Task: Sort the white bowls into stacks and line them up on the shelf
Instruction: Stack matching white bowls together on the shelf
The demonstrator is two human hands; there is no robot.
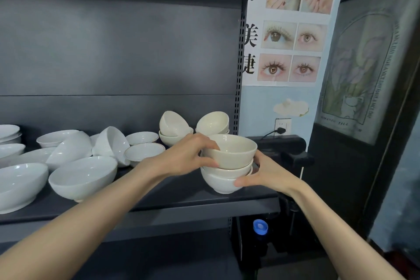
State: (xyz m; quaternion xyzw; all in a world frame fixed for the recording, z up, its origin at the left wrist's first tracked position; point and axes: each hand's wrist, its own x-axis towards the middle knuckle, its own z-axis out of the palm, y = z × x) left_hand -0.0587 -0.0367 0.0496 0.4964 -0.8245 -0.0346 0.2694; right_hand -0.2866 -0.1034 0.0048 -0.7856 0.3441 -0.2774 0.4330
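Note:
A stack of three cream-white bowls (229, 166) stands at the right end of the dark shelf (172, 193). My left hand (188, 154) grips the rim and wall of the top bowl (234, 152). My right hand (266, 173) cups the right side of the stack, thumb on the bottom bowl (221, 183). Behind the stack sit cream bowls (175, 129), some tipped on their sides. Loose white bowls of several sizes (84, 177) lie jumbled across the left and middle of the shelf.
A perforated shelf upright (238, 75) rises just behind the stack. To the right, a black clamp and stand (295, 157) sit close to my right hand. A blue-capped bottle (260, 227) is below. A poster and a wall socket hang on the wall.

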